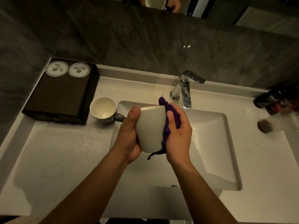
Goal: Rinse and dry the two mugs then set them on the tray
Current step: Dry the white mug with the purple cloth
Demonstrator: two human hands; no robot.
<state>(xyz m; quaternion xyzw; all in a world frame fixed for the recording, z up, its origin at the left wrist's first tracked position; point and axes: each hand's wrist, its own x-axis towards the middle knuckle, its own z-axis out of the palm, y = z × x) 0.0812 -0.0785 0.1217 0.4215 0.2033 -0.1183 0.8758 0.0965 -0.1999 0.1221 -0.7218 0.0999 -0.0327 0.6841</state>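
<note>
One mug (pixel 105 111) stands between dark tray (pixel 61 92) and sink (pixel 210 143).

Dim, warm yellowish light. Glare glints on the faucet (pixel 186 88) just beyond the hands; bottles (pixel 275 101) far right blur, and the counter (pixel 48 159) bows at the edges.

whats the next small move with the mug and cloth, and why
Probably turn the held mug in the left hand so the purple cloth, pressed on its side by the right hand, reaches the rest of the wall. It is over the sink; the tray holds no mug.
</note>
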